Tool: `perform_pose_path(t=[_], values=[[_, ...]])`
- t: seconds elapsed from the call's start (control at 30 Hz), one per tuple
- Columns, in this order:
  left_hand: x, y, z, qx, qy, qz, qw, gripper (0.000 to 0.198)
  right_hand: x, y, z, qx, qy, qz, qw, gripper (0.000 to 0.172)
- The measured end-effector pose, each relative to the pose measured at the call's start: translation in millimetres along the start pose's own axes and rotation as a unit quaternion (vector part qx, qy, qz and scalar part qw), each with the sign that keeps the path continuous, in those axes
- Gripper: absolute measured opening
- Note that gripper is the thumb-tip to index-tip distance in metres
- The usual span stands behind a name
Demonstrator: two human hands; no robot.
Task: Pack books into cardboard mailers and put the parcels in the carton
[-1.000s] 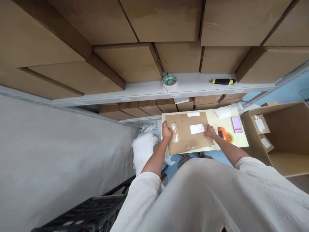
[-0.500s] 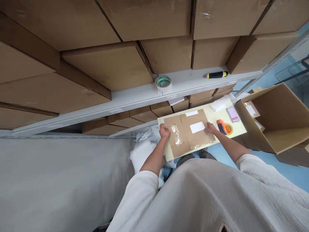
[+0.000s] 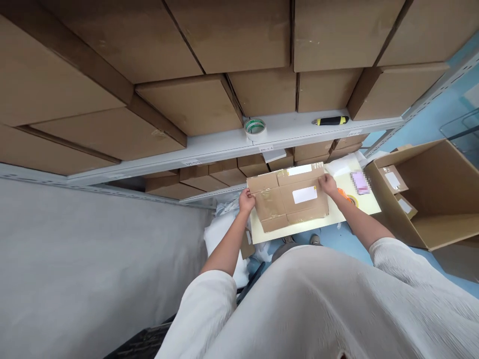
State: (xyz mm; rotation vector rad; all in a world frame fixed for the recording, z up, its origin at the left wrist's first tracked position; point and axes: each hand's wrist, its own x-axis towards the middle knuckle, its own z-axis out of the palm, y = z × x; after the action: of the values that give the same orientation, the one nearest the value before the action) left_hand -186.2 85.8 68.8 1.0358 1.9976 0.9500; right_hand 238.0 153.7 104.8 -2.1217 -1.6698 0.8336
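A flattened cardboard box [image 3: 271, 205] with strips of clear tape and white labels lies over the pale yellow board [image 3: 279, 236]. My left hand [image 3: 246, 201] grips its left edge, fingers closed near the upper left corner. At the upper right edge, my right hand [image 3: 328, 185] pinches the same cardboard. Just right of that hand is an orange tape dispenser [image 3: 343, 194] with a yellow roll, partly covered by my forearm. A pinkish, blurred-out item [image 3: 360, 183] rests farther right on the board.
A shelf [image 3: 292, 127] crosses ahead, stacked with cardboard boxes [image 3: 239, 35]. On it lie a tape roll [image 3: 255, 128] and a black-and-yellow utility knife [image 3: 332, 121]. At right stands a large open carton [image 3: 445, 184] holding small labelled packages. White packing material [image 3: 220, 229] sits at left.
Both hands have raised and shifted the cardboard's far edge, and my right hand has moved up along its right side. The view has tilted slightly.
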Motion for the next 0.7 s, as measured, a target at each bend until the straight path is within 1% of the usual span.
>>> perform_pose_path(t=[0.1, 0.17, 0.23, 0.33, 0.47, 0.53, 0.6, 0.67, 0.7], values=[[-10.7, 19.2, -2.9, -0.054, 0.029, 0.008, 0.998, 0.029, -2.2, -1.7, -28.5, 0.050, 0.025, -0.050, 0.997, 0.041], [-20.8, 29.9, -1.2, -0.085, 0.057, 0.011, 0.995, 0.028, -5.9, -0.9, -45.7, 0.074, 0.049, -0.077, 0.993, 0.042], [-32.2, 38.1, 3.5, -0.102, 0.080, 0.018, 0.991, 0.025, -10.6, 1.7, -59.6, 0.101, 0.059, -0.090, 0.989, 0.044], [-49.8, 45.0, 13.8, -0.112, 0.108, 0.034, 0.987, 0.020, -18.4, 9.2, -73.7, 0.143, 0.054, -0.096, 0.984, 0.049], [-69.4, 49.1, 26.0, -0.134, 0.146, 0.053, 0.979, 0.015, -30.0, 20.6, -85.2, 0.206, 0.056, -0.121, 0.969, 0.056], [-76.4, 51.8, 29.0, -0.135, 0.151, 0.054, 0.978, 0.013, -36.0, 24.4, -91.0, 0.223, 0.061, -0.127, 0.965, 0.058], [-81.0, 55.2, 29.9, -0.129, 0.141, 0.048, 0.980, 0.014, -41.0, 26.8, -97.4, 0.229, 0.061, -0.125, 0.963, 0.061], [-83.0, 58.4, 29.2, -0.130, 0.125, 0.049, 0.982, 0.020, -44.0, 28.7, -103.1, 0.241, 0.051, -0.116, 0.962, 0.065], [-83.2, 59.7, 28.7, -0.133, 0.111, 0.060, 0.983, 0.026, -44.4, 29.6, -105.3, 0.252, 0.043, -0.107, 0.961, 0.068]])
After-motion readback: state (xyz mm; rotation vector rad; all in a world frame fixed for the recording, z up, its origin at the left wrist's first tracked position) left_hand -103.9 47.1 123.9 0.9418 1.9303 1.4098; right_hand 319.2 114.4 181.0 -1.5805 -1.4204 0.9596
